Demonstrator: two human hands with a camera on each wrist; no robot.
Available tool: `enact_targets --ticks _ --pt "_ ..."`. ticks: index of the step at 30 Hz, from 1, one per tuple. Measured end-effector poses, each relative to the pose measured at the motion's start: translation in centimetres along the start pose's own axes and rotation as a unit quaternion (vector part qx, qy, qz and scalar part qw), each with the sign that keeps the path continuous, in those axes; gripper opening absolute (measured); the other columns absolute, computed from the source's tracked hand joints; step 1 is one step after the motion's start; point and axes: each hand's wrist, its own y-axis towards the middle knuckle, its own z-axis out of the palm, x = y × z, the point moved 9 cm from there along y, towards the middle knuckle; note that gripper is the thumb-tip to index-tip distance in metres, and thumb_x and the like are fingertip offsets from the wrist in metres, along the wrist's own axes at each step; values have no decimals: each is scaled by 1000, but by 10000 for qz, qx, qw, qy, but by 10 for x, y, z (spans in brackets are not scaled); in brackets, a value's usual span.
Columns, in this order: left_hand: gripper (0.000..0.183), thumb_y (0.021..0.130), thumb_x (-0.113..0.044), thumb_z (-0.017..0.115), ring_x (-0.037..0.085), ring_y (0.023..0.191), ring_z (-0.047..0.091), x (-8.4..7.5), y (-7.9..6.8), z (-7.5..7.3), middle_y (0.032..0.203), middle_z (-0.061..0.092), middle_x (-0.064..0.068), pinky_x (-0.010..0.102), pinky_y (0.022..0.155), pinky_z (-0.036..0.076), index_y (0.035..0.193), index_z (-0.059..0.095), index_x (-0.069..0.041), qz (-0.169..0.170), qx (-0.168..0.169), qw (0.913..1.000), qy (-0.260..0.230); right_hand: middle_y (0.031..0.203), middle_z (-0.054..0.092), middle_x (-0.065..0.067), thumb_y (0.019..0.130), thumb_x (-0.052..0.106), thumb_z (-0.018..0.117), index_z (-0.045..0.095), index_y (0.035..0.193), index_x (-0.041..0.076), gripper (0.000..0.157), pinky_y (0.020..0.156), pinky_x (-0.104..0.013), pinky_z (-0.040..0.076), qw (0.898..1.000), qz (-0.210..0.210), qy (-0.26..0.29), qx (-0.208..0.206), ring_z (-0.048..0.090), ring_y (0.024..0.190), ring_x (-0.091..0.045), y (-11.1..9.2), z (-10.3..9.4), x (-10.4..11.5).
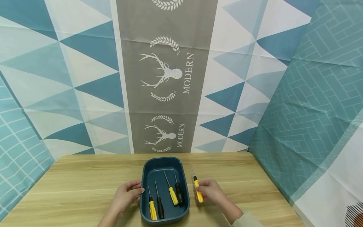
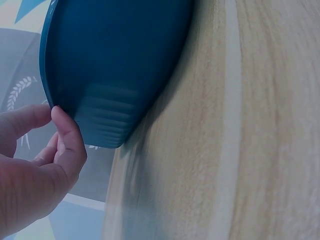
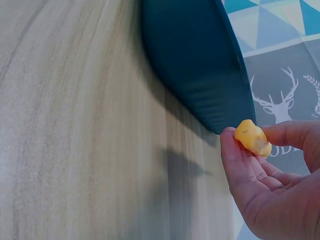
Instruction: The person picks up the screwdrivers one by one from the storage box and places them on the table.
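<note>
A dark blue tray [image 1: 144, 208] with raised walls stands on the wooden table. My left hand [image 1: 126, 196] pinches its left rim between thumb and fingers, as the left wrist view [image 2: 45, 170] also shows. To the right of the tray, my right hand [image 1: 210, 190] pinches a yellow-handled screwdriver [image 1: 198, 190] with a black collar, its thin shaft pointing away from me. In the right wrist view only the handle's yellow end [image 3: 251, 137] shows. Inside the tray lie a yellow screwdriver [image 1: 152, 210], a black screwdriver [image 1: 160, 208], another yellow one [image 1: 173, 196] and another black one [image 1: 179, 194].
The wooden table [image 1: 85, 186] extends to both sides of the tray. Behind it hangs a patterned cloth [image 1: 164, 104] with deer heads and triangles. A teal brick-patterned cloth [image 1: 320, 94] hangs on the right, a light blue tiled one [image 1: 17, 142] on the left.
</note>
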Motion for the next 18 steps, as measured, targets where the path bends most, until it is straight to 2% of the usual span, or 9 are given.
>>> enact_targets --ticks 10,18 --pt "45 84 -6 65 16 82 61 1 0 -1 115 59 20 28 65 53 125 51 7 -25 14 10000 -35 94 66 -22 87 10 58 46 118 -21 45 65 -33 57 10000 -20 -18 -20 68 73 -20 2 -3 -8" --pt "48 83 -8 67 15 82 61 3 2 -1 113 60 19 29 65 54 126 51 7 -9 25 10000 -49 91 67 -17 88 12 59 50 116 -17 41 64 -30 56 9989 369 -160 -244 66 71 -16 6 -8 -21"
